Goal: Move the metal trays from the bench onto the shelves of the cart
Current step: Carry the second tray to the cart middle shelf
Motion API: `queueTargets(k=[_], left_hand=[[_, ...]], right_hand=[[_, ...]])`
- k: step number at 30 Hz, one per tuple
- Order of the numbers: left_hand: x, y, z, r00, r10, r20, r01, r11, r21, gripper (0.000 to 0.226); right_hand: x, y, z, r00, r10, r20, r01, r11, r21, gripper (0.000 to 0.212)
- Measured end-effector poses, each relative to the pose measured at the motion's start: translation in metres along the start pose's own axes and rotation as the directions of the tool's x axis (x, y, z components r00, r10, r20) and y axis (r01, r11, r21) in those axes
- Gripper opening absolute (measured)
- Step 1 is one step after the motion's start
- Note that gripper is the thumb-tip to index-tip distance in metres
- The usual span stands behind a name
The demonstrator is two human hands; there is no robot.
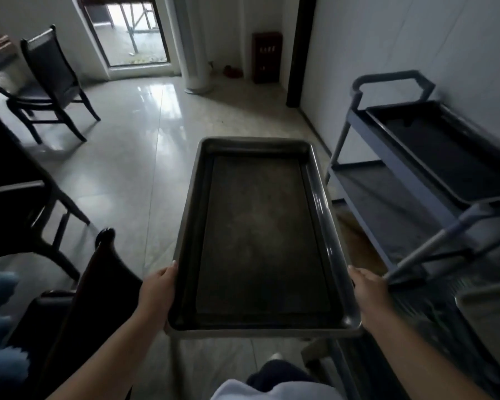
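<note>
One tray (451,151) sat on the cart (393,183); left of the cart, both hands (156,293) (368,293) gripped the second tray (260,241), middle shelf (387,215) waiting.

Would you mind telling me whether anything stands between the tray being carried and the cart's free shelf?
Nothing visible blocks the way. The metal tray, held by the left hand and right hand, has only open floor between it and the cart. The top shelf already holds another tray; the middle shelf looks bare.
</note>
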State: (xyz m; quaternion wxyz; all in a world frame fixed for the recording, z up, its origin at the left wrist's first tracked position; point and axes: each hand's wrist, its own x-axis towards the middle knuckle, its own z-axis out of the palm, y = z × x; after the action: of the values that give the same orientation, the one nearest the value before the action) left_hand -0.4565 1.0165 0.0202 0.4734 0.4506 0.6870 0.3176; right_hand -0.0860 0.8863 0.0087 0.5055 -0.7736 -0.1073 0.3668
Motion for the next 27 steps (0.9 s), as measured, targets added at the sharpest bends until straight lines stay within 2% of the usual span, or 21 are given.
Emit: queueTargets(k=[4, 8, 12, 15, 20, 23, 27], left_hand=[[0.05, 0.032, 0.038, 1.0, -0.02, 0.013, 0.019, 0.997, 0.074, 0.037], [0.099, 0.06, 0.072, 0.996, -0.032, 0.081, 0.021, 0.991, 0.131, 0.04], [0.157, 0.087, 0.109, 0.987, -0.053, 0.153, 0.025, 0.983, 0.181, 0.039], [0.212, 0.107, 0.139, 0.977, -0.022, 0.212, -0.036, 0.963, 0.267, 0.04], [0.31, 0.144, 0.19, 0.932, 0.033, 0.362, -0.179, 0.908, 0.379, 0.044], [0.362, 0.162, 0.215, 0.879, 0.033, 0.476, -0.27, 0.857, 0.438, 0.051], [0.409, 0.19, 0.257, 0.807, 0.018, 0.59, -0.367, 0.799, 0.477, 0.052]], right_hand=[[0.052, -0.025, 0.015, 0.999, 0.046, -0.015, -0.046, 0.999, -0.001, 0.027], [0.094, -0.047, 0.027, 0.995, 0.082, -0.056, -0.083, 0.996, -0.017, 0.024], [0.128, -0.055, 0.042, 0.98, 0.125, -0.153, -0.125, 0.992, 0.013, 0.023], [0.153, -0.056, 0.058, 0.961, 0.162, -0.222, -0.157, 0.987, 0.042, 0.024], [0.179, -0.05, 0.099, 0.891, 0.263, -0.369, -0.223, 0.963, 0.149, 0.022], [0.177, -0.049, 0.129, 0.819, 0.338, -0.463, -0.27, 0.94, 0.208, 0.019], [0.18, -0.042, 0.159, 0.735, 0.41, -0.54, -0.33, 0.912, 0.242, 0.028]])
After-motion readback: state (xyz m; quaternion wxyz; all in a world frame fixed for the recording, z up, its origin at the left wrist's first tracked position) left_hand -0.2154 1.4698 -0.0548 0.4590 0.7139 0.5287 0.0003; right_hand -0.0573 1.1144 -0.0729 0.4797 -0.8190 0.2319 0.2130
